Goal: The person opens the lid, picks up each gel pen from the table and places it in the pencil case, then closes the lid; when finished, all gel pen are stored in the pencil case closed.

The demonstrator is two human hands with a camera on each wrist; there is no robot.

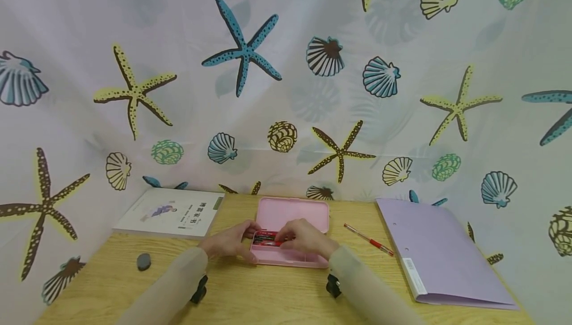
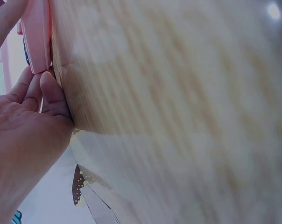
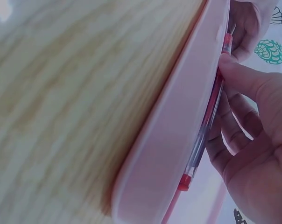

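Over the open pink case [image 1: 290, 255], red pen [image 1: 268, 241] lying crosswise, right hand [image 1: 306, 238] pinching it

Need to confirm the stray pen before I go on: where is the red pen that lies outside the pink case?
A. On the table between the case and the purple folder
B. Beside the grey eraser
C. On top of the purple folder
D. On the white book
A: the red pen lies on the bare table, right of the pink case and left of the purple folder, touching neither.
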